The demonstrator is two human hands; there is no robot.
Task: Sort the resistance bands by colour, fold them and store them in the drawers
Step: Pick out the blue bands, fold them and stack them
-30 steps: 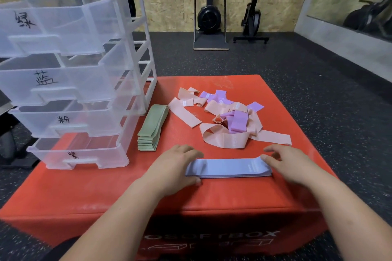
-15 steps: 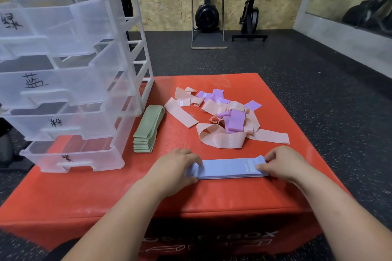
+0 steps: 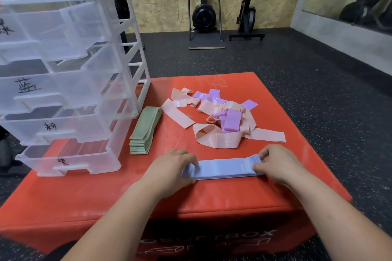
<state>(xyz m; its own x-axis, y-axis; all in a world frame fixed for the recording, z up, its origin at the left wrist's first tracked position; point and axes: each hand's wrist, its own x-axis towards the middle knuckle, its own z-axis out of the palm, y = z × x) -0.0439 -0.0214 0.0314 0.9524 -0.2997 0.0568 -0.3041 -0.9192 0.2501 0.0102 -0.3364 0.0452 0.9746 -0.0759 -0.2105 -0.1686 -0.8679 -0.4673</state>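
- Hands are both on the blue bands [image 3: 224, 168]: left hand [image 3: 171, 167] on one end, right hand [image 3: 275, 163] on the other. The pile lies flat near the front edge of the red worktop [image 3: 106, 193].
- What could go wrong, imo: it's several loose layers. If one end gets folded over before the edges are squared up, the layers will probably slide and fan out, and the fold ends up lopsided.
- It's also stretchy stuff, so an uneven tug could drag the whole pile toward the front edge.
- Left hand: fingers curled down over the left end, thumb at the near edge, so it's gripping rather than lying flat.
- Right hand: fingers bent, tips pinching the right end close to the printed label.
- Green bands [image 3: 144, 131] sit stacked just beside the drawer unit [image 3: 63, 91], whose drawers are pulled partway out. Pink bands [image 3: 220, 140] and purple bands [image 3: 231, 122] are a tangled heap behind the blue pile, not touching it.
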